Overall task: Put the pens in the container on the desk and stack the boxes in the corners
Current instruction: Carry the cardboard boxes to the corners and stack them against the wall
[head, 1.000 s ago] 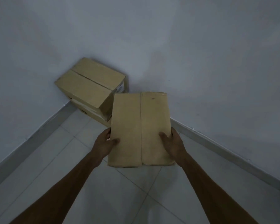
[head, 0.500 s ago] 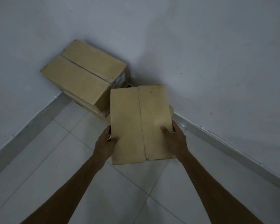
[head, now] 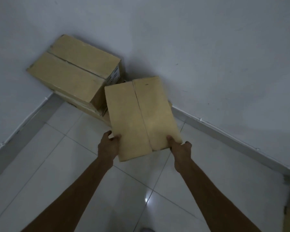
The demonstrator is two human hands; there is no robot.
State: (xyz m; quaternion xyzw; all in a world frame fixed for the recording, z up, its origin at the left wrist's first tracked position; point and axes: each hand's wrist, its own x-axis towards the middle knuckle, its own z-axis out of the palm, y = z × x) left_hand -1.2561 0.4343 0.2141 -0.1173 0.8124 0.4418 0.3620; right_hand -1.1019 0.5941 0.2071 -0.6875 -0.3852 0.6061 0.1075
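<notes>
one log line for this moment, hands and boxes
left hand: grips carried box | right hand: grips same box | stacked boxes: in corner | step: carried box not yet set down

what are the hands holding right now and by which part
Both hands hold the cardboard box by its near end: left hand on the left edge, right hand at the right corner.

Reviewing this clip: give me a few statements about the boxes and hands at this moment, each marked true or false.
1. Both hands hold the carried box. True: left hand and right hand grip its near corners.
2. Two stacked boxes sit in the wall corner. True.
3. The carried box's top flaps stand open. False: they lie closed, meeting at a centre seam.
4. The floor is carpeted. False: pale tiles.
</notes>
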